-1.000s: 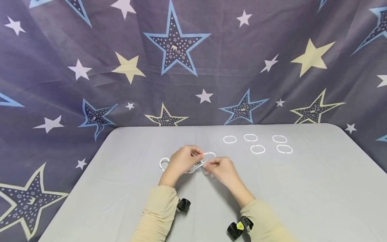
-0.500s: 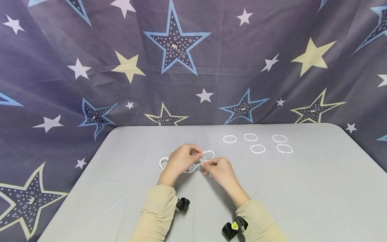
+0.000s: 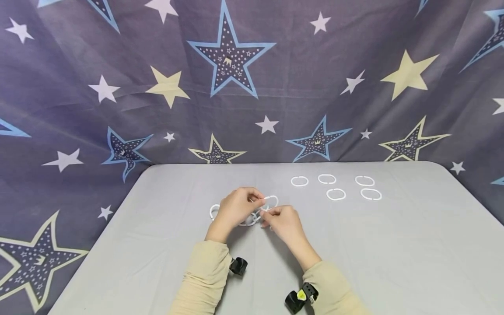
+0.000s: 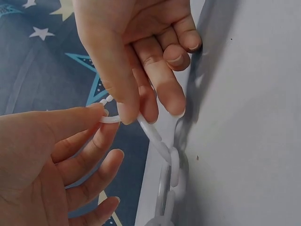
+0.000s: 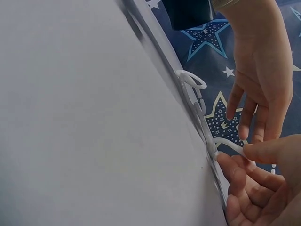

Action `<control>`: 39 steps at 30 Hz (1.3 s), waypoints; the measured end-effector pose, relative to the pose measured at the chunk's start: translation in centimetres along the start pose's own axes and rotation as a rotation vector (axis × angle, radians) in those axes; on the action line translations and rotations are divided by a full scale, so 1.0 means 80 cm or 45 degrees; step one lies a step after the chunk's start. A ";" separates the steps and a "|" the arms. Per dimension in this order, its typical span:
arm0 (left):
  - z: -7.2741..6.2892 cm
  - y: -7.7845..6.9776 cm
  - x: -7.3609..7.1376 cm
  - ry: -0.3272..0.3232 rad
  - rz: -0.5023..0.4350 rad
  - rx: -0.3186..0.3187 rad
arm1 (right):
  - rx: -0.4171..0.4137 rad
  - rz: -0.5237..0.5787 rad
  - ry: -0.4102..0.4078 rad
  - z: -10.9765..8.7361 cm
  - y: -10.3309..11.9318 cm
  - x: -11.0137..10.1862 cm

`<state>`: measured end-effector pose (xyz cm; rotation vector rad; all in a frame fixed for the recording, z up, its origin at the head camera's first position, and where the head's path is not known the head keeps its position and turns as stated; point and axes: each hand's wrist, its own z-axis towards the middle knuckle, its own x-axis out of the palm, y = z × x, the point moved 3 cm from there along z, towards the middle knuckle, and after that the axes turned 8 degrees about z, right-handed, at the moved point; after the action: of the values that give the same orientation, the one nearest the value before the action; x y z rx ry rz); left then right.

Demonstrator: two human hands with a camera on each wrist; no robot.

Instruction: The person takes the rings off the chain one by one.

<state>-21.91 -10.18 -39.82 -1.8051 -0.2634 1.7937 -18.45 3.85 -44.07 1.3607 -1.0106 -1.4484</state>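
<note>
In the head view my left hand (image 3: 237, 209) pinches a white oval split ring (image 3: 277, 200) between thumb and index finger, raised above the table. Its gap shows in the left wrist view, where part of the ring (image 4: 111, 119) spans between both hands. My right hand (image 3: 286, 222) pinches the end link (image 4: 153, 133) of a chain of similar white rings (image 3: 248, 224), right beside the held ring. Further links hang down to the table, partly hidden behind my left hand; one ring (image 3: 212, 210) shows left of it. The right fingertips cover where ring and end link meet.
Several loose white split rings (image 3: 335, 194) lie flat toward the back right of the grey-covered table (image 3: 393, 253). Behind the table's back edge hangs a dark curtain with stars (image 3: 275, 144). Both wrists carry black cameras (image 3: 238, 266).
My right hand has shifted slightly left toward my left hand, which has stayed nearly still. The raised ring has tilted a little left, and the chain's links have shifted slightly.
</note>
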 end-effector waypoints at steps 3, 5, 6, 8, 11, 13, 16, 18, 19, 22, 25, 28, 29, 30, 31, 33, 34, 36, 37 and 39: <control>0.000 0.001 0.000 -0.004 -0.001 0.004 | 0.010 0.023 -0.001 0.000 -0.003 0.000; -0.001 0.001 0.000 -0.007 -0.002 0.003 | 0.016 0.030 0.000 0.001 -0.004 0.000; -0.001 0.001 0.000 -0.008 -0.002 0.002 | 0.020 0.033 0.000 0.001 -0.004 0.000; 0.000 0.002 0.000 -0.008 0.001 0.003 | 0.026 0.037 0.002 0.001 -0.004 0.000; 0.001 0.004 -0.001 -0.006 0.007 -0.001 | 0.036 0.039 0.003 0.001 -0.004 0.000; 0.002 0.007 -0.001 -0.009 0.009 -0.006 | 0.045 0.043 0.005 0.001 -0.004 -0.001; 0.002 0.010 -0.002 -0.014 0.009 -0.023 | 0.053 0.049 0.009 0.001 -0.004 -0.001; 0.003 0.012 -0.003 -0.016 0.006 -0.034 | 0.058 0.052 0.011 0.001 -0.004 -0.001; 0.003 0.013 -0.003 -0.016 0.007 -0.040 | 0.059 0.052 0.011 0.002 -0.004 -0.001; 0.003 0.014 -0.003 -0.017 0.011 -0.052 | 0.070 0.052 0.006 0.002 -0.004 -0.001; 0.003 0.015 -0.004 -0.026 0.018 -0.059 | 0.074 0.061 0.002 0.003 -0.003 -0.001; 0.002 0.015 -0.005 -0.036 0.024 -0.058 | 0.081 0.075 0.002 0.003 -0.002 -0.001; 0.002 0.015 -0.005 -0.040 0.026 -0.058 | 0.081 0.079 0.003 0.003 -0.002 -0.001; 0.002 0.015 -0.005 -0.044 0.028 -0.059 | 0.082 0.082 0.003 0.003 -0.002 -0.001; 0.002 0.016 -0.005 -0.050 0.030 -0.059 | 0.082 0.083 0.003 0.003 -0.002 -0.001; 0.002 0.017 -0.005 -0.062 0.038 -0.059 | 0.080 0.085 0.000 0.003 -0.002 -0.001; 0.003 0.017 -0.006 -0.068 0.043 -0.063 | 0.079 0.084 -0.001 0.004 -0.002 -0.001; 0.003 0.018 -0.006 -0.079 0.052 -0.071 | 0.077 0.080 -0.004 0.004 -0.003 -0.001; 0.003 0.019 -0.006 -0.083 0.055 -0.077 | 0.076 0.079 -0.006 0.004 -0.003 -0.001; 0.003 0.020 -0.006 -0.090 0.059 -0.089 | 0.076 0.075 -0.006 0.004 -0.004 -0.001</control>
<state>-22.57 -11.67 -40.24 -1.8111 -0.3177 1.9047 -18.78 3.98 -44.30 1.3590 -1.0956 -1.3884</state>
